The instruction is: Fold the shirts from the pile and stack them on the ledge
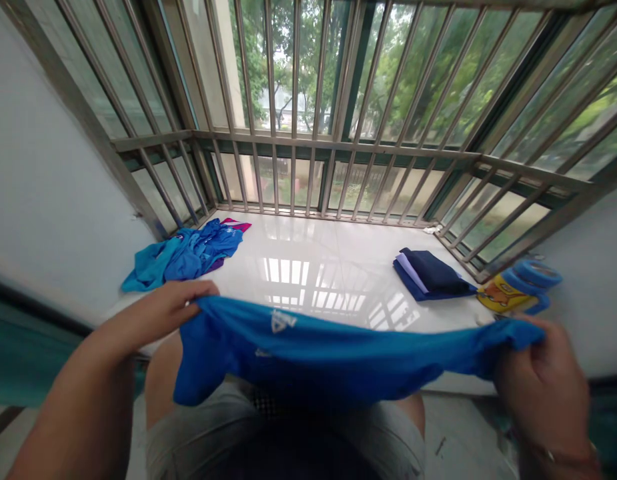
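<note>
A blue shirt (pixel 338 347) with a small white logo hangs stretched between my two hands, above my lap. My left hand (pixel 183 303) pinches its left end, fingers pressed together on the fabric. At the opposite end my right hand (pixel 543 373) is closed around a bunched part of the cloth. The shirt's lower part falls into shadow over my legs, so its full shape is hidden.
On the glossy white window ledge (pixel 318 260), a crumpled heap of blue clothes (pixel 193 250) lies at left. Folded dark clothes (pixel 428 273) lie at right, beside a blue and yellow bottle (pixel 518 287). Metal window bars (pixel 333 147) rise behind.
</note>
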Action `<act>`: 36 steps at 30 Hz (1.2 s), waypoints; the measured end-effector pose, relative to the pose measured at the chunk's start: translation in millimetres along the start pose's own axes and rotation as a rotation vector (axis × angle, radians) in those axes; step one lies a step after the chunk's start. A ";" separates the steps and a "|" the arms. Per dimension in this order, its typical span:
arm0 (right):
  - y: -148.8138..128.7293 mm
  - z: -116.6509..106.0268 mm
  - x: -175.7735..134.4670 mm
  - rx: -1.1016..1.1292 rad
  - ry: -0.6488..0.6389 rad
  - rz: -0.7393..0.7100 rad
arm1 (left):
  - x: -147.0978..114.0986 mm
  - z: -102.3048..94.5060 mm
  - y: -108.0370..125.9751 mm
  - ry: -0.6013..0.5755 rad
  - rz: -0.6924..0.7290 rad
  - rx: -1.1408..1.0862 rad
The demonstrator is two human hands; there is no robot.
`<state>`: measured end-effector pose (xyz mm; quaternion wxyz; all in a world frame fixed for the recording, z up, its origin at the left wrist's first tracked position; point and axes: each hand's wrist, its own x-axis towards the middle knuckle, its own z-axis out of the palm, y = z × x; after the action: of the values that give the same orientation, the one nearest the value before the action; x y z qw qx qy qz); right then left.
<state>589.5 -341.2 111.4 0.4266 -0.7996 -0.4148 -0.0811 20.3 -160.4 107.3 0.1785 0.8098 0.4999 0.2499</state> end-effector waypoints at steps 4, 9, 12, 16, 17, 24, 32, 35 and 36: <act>-48.9 66.3 114.7 -0.201 -0.248 -0.097 | 143.6 -14.4 16.7 -0.063 0.014 0.255; -98.0 138.7 208.8 -0.350 -0.322 0.012 | 265.6 11.1 46.3 0.128 -0.134 0.399; -100.1 165.7 201.6 -0.338 -0.329 -0.078 | 266.2 52.8 55.2 0.180 -0.055 0.351; -73.1 206.8 121.4 -0.288 -0.492 -0.293 | 212.7 144.8 49.1 0.019 0.035 0.311; -62.2 217.5 94.1 -0.281 -0.545 -0.348 | 194.6 170.1 44.3 -0.026 0.044 0.303; 17.5 255.1 -57.1 -0.465 -0.802 -0.521 | 84.0 280.4 -6.1 -0.267 0.003 0.357; 30.0 219.3 -149.8 -0.373 -0.709 -0.531 | -9.6 274.8 -24.5 -0.185 0.025 0.388; 28.1 204.1 -187.7 -0.345 -0.721 -0.531 | -40.6 261.4 -23.7 -0.181 -0.005 0.341; 26.5 198.7 -195.9 -0.323 -0.744 -0.534 | -46.6 254.5 -24.2 -0.183 -0.011 0.307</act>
<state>438.4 -316.4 -123.4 0.0841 -0.6958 -0.7121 0.0404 133.8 -201.7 -122.8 0.0992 0.8442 0.5182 0.0948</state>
